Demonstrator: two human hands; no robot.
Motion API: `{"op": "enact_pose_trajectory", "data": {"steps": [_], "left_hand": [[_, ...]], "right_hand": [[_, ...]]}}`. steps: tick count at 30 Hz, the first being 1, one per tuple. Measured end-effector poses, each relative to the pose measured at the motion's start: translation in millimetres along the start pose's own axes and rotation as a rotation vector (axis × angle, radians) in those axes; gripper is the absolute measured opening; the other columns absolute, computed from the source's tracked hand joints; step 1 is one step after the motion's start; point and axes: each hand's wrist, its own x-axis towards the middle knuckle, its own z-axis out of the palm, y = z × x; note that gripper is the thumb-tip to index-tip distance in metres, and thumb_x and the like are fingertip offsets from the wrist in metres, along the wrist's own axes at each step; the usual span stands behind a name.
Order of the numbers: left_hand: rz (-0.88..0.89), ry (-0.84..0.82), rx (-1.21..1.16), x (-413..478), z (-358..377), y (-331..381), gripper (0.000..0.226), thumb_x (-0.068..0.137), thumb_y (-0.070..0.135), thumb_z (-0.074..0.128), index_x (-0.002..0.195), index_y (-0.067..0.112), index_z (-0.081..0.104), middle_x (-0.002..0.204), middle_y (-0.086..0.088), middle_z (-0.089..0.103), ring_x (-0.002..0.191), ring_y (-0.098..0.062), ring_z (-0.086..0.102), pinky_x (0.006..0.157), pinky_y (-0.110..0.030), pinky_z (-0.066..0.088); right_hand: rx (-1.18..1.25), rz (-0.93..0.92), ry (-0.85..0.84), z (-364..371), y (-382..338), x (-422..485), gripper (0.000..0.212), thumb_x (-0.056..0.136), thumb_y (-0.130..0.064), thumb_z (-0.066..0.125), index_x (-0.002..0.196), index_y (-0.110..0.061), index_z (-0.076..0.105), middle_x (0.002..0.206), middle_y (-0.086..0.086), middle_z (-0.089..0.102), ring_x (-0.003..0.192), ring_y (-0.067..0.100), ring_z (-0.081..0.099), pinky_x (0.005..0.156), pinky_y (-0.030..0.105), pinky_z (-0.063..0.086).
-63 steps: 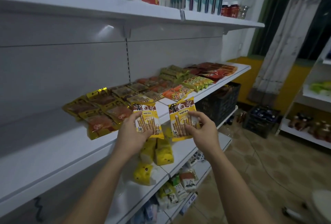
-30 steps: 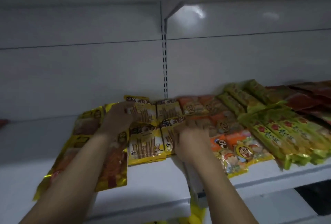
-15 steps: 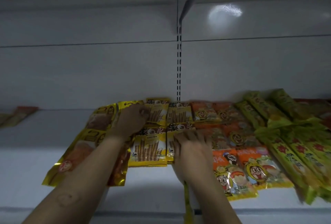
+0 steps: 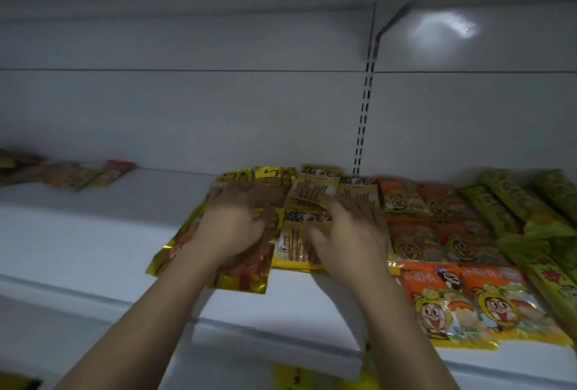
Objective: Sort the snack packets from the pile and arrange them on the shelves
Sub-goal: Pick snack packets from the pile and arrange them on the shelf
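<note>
Between my left hand (image 4: 231, 229) and right hand (image 4: 346, 244), the yellow stick-snack packet (image 4: 293, 244) has big black Chinese characters along its top, too blurred to read. The packet behind it (image 4: 318, 185), past my right fingertips (image 4: 342, 211), carries the same heading. A gold packet (image 4: 274, 175) beyond my left fingers (image 4: 232, 194) shows one thick black stroke. The orange packets (image 4: 437, 285) right of my fingers bear smeared white Chinese lettering.
</note>
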Motion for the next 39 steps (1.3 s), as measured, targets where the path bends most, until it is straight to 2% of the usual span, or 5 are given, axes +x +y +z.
{"op": "enact_pose_trajectory", "data": {"steps": [3,6,15,28,39], "left_hand": [[-0.042,-0.065,0.096,-25,-26,-27,0.049,0.083,0.052,0.05,0.126,0.032,0.061,0.127,-0.002,0.063,0.12,-0.03,0.052,0.098,-0.045,0.038],[-0.08,-0.047,0.138,-56,-51,-67,0.068,0.081,0.067,0.03,0.131,0.03,0.058,0.129,0.002,0.061,0.122,-0.025,0.051,0.097,-0.041,0.036],[-0.3,0.04,0.135,-148,-123,-197,0.076,0.079,0.068,0.036,0.143,0.028,0.046,0.142,0.003,0.052,0.134,-0.021,0.039,0.105,-0.041,0.028],[-0.462,0.111,0.207,-241,-187,-330,0.065,0.093,0.063,0.045,0.149,0.032,0.033,0.149,0.007,0.043,0.138,-0.017,0.032,0.108,-0.039,0.026],[-0.583,0.112,0.172,-243,-193,-421,0.061,0.094,0.059,0.047,0.147,0.032,0.036,0.147,0.004,0.046,0.138,-0.019,0.033,0.108,-0.042,0.027]], "right_hand": [[0.009,-0.077,-0.119,1,-36,12,0.058,0.089,-0.05,0.061,0.139,-0.024,0.05,0.14,0.002,0.052,0.132,0.028,0.039,0.112,0.045,0.028],[0.03,-0.122,-0.175,9,-87,15,0.063,0.086,-0.056,0.061,0.142,-0.028,0.045,0.142,0.002,0.05,0.134,0.028,0.04,0.112,0.044,0.031],[0.074,-0.351,-0.294,53,-242,-1,0.072,0.089,-0.06,0.054,0.15,-0.03,0.032,0.154,-0.002,0.036,0.139,0.024,0.028,0.111,0.039,0.02],[0.167,-0.514,-0.416,118,-427,-39,0.067,0.092,-0.054,0.055,0.15,-0.028,0.033,0.154,-0.001,0.036,0.141,0.024,0.026,0.113,0.039,0.019],[0.103,-0.573,-0.502,178,-511,-20,0.063,0.093,-0.052,0.055,0.149,-0.029,0.036,0.152,0.0,0.039,0.14,0.024,0.029,0.112,0.041,0.021]]}}
